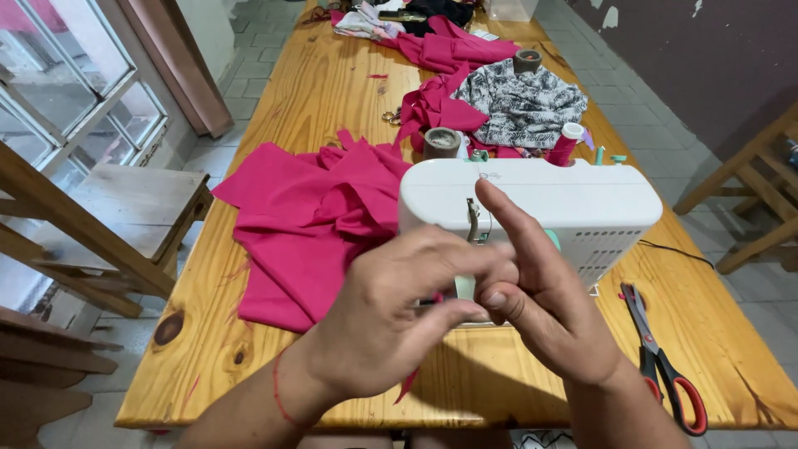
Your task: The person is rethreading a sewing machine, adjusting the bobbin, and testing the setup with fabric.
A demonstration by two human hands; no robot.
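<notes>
Left grip (pixel 391 320) pinching a pink scrap just before the sewing machine (pixel 532 208); right grip (pixel 540 291) touching it, forefinger raised. Could lose the thread, or snag fingers near the needle.

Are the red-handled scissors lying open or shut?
Shut: the red-handled scissors lie flat on the wooden table, blades together.

Home sewing workspace. White sewing machine (pixel 532 208) just beyond the hands on a long wooden table (pixel 332 83); pink fabric (pixel 307 224) piled to their left, red-handled scissors (pixel 661 357) to their right, thread spools (pixel 442 143) farther back. Tiled floor, wooden chairs (pixel 125 208), window at far left.
</notes>
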